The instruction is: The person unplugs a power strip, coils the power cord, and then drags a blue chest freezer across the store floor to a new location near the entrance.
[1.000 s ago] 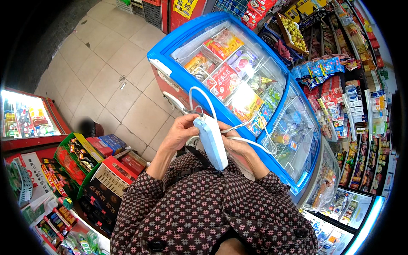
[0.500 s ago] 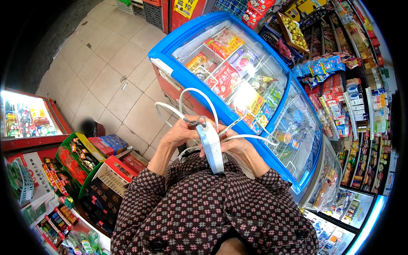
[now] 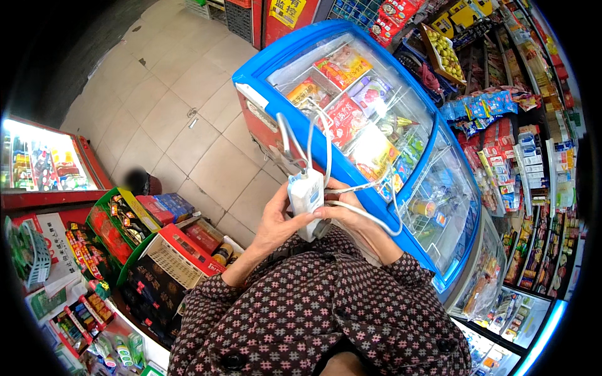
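Note:
In front of my body I hold a white box-shaped device [image 3: 306,191] with a blue-marked label; I cannot tell its exact kind. My left hand [image 3: 276,219] grips its left side, the thumb lying across its lower face. From the right, my right hand [image 3: 352,216] grips the lower part, its thumb meeting the left thumb. White cords [image 3: 328,147] rise in loops from the device's upper end. Another length of cord [image 3: 370,213] passes by my right hand and curves out over the freezer. The fingers behind the device are hidden.
A blue-framed chest freezer [image 3: 256,55] with glass lids stands just ahead and right. Stocked shelves [image 3: 527,175] line the right. Boxed goods [image 3: 169,250] and a lit display case [image 3: 50,156] are at left. Floor tiles [image 3: 182,131] show ahead.
The device has turned so that its broad labelled face shows. My thumbs have come together over its lower part. The cord loops have drawn closer together above it.

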The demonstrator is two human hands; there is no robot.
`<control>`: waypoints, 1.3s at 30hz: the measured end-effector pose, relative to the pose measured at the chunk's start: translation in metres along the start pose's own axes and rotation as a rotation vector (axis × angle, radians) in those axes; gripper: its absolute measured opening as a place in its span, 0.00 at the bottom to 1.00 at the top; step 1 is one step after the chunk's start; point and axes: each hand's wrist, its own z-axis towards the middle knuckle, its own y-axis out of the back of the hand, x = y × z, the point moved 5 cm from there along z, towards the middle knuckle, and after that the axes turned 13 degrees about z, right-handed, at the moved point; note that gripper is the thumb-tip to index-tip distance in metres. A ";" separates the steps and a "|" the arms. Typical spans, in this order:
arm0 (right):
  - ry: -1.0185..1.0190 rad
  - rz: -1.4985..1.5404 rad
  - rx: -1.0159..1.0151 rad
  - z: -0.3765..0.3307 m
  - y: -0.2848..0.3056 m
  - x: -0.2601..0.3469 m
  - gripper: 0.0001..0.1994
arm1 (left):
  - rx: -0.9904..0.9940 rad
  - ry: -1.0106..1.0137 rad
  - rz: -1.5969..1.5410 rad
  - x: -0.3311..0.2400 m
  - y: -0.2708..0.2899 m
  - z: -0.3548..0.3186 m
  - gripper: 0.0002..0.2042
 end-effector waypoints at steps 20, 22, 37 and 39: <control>0.114 -0.468 0.049 -0.012 -0.030 -0.008 0.24 | -0.317 -0.215 0.463 -0.027 0.058 -0.004 0.13; 0.141 -0.603 0.057 -0.013 -0.029 -0.008 0.23 | -0.277 -0.218 0.525 -0.033 0.059 -0.005 0.10; 0.440 -0.655 0.080 -0.023 -0.040 -0.002 0.20 | -0.235 -0.331 0.204 -0.023 0.058 -0.030 0.07; 0.464 -0.665 0.088 -0.026 -0.042 0.004 0.20 | -0.198 -0.393 0.235 -0.025 0.055 -0.032 0.07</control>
